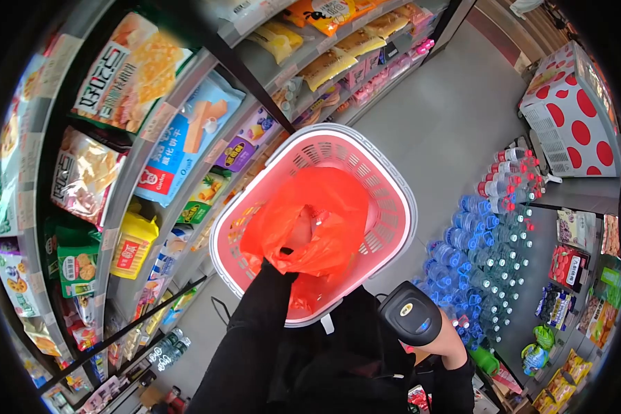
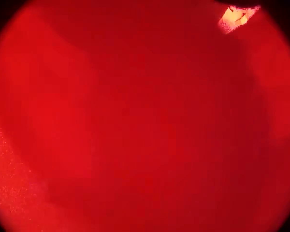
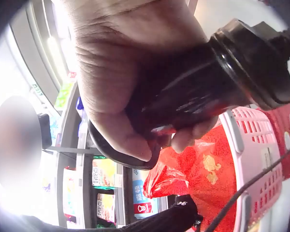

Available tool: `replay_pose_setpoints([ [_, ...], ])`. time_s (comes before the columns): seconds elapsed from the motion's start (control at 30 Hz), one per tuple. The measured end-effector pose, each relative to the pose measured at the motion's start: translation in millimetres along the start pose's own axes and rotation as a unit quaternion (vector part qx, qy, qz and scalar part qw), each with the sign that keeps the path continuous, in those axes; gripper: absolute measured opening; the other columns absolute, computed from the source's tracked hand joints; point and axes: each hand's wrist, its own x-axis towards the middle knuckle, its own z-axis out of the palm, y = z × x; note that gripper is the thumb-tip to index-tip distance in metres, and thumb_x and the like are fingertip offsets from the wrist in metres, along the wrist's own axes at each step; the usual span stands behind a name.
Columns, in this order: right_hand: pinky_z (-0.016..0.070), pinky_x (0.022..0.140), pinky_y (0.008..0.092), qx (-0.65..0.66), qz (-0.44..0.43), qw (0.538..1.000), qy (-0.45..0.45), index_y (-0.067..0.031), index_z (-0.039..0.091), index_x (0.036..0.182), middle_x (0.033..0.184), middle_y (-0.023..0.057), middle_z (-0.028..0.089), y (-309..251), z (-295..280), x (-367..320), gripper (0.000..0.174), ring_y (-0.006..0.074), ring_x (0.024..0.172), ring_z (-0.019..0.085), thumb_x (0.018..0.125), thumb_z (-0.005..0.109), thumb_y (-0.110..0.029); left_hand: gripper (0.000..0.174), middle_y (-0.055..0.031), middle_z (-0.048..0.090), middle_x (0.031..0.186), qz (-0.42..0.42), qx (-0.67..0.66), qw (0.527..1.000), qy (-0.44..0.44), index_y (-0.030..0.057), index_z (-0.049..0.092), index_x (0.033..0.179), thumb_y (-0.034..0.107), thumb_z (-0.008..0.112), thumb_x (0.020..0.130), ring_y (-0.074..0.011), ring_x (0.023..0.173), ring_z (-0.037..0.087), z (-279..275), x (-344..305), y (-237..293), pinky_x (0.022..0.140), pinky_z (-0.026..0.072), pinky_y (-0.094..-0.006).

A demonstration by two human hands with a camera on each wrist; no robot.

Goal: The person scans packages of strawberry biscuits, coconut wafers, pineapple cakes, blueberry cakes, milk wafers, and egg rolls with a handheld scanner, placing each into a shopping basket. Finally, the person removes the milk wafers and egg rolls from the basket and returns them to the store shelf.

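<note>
A red plastic bag [image 1: 324, 207] lies crumpled inside a pink basket with a white rim [image 1: 408, 228]. The black left sleeve [image 1: 265, 293] reaches over the basket's near side into the bag, which hides most or all of the left hand; its fingers cannot be made out. Red plastic [image 2: 145, 116] fills nearly the whole left wrist view. Right of the basket, the right hand [image 1: 448, 345] holds a black handheld scanner [image 1: 408, 310]. In the right wrist view the fingers of the right hand [image 3: 116, 77] curl round the scanner's dark handle [image 3: 183, 96], above the red bag [image 3: 203, 169].
Shelves of packaged snacks [image 1: 193, 131] run along the left and top. Bottled drinks [image 1: 476, 248] stand grouped at the right, below a white box with red dots [image 1: 573, 117]. More snack packets [image 1: 566, 265] hang at far right. A cable [image 3: 251, 186] crosses the right wrist view.
</note>
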Motion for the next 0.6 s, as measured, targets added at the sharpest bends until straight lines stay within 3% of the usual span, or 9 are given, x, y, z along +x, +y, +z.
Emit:
replay_pose_setpoints([
  [0.1,0.0409,0.078,0.0298,0.030,0.022,0.999,-0.017,0.0001,0.045,0.110,0.100,0.0117,0.055,-4.5,-5.7,6.1,0.060,0.0196,0.092,0.053,0.055,0.069,-0.011,0.037,-0.0146,0.054,0.101,0.019,-0.010,1.000,-0.008,0.0093,0.053,0.100,0.017,0.059,0.065,-0.0301,0.099,0.048,-8.4,44.5,10.5,0.082,0.0400,-0.0361],
  [0.17,0.0397,0.081,0.0294,0.064,0.018,0.997,-0.028,0.0010,0.044,0.111,0.102,0.0112,0.054,0.5,-6.7,8.3,0.061,0.0196,0.094,0.052,0.057,0.069,-0.012,0.037,-0.0147,0.054,0.101,0.030,-0.016,0.999,-0.010,0.0094,0.053,0.100,0.017,0.060,0.064,-0.0302,0.098,0.048,0.8,15.3,16.7,0.082,0.0400,-0.0361],
  [0.3,0.0390,0.082,0.0296,0.089,0.051,0.994,-0.044,0.0017,0.044,0.111,0.103,0.0113,0.054,-6.3,-8.7,17.3,0.060,0.0198,0.095,0.052,0.058,0.069,-0.011,0.039,-0.0149,0.054,0.101,0.051,-0.027,0.998,-0.021,0.0097,0.053,0.100,0.017,0.061,0.063,-0.0303,0.098,0.048,4.6,49.5,29.3,0.082,0.0401,-0.0360],
  [0.4,0.0391,0.082,0.0297,0.084,0.048,0.994,-0.051,0.0014,0.044,0.111,0.103,0.0114,0.054,-4.3,-9.7,17.5,0.059,0.0196,0.095,0.052,0.058,0.068,-0.010,0.040,-0.0151,0.053,0.101,0.072,-0.035,0.997,-0.021,0.0099,0.053,0.100,0.018,0.061,0.062,-0.0305,0.097,0.048,2.8,16.6,21.8,0.082,0.0401,-0.0359],
  [0.5,0.0391,0.082,0.0298,0.058,0.045,0.996,-0.059,0.0011,0.044,0.111,0.104,0.0116,0.053,-10.2,-9.3,17.4,0.059,0.0194,0.095,0.052,0.058,0.068,-0.011,0.041,-0.0152,0.053,0.101,0.093,-0.032,0.995,-0.012,0.0101,0.053,0.100,0.018,0.062,0.061,-0.0306,0.097,0.048,-2.1,31.7,27.8,0.082,0.0402,-0.0359],
  [0.53,0.0391,0.082,0.0298,0.059,0.040,0.996,-0.050,0.0011,0.044,0.111,0.104,0.0117,0.053,-11.6,-8.6,16.4,0.060,0.0195,0.096,0.052,0.058,0.068,-0.011,0.042,-0.0153,0.053,0.101,0.099,-0.028,0.995,-0.008,0.0102,0.053,0.100,0.018,0.062,0.060,-0.0306,0.097,0.049,-7.6,-28.7,5.6,0.082,0.0402,-0.0359],
  [0.6,0.0390,0.082,0.0299,0.062,0.027,0.997,-0.042,0.0011,0.044,0.111,0.104,0.0118,0.053,-16.9,-7.0,16.6,0.060,0.0196,0.096,0.051,0.057,0.069,-0.011,0.043,-0.0154,0.053,0.101,0.112,-0.016,0.994,0.000,0.0103,0.053,0.101,0.018,0.063,0.060,-0.0307,0.096,0.049,-10.3,-42.6,3.6,0.082,0.0402,-0.0358],
])
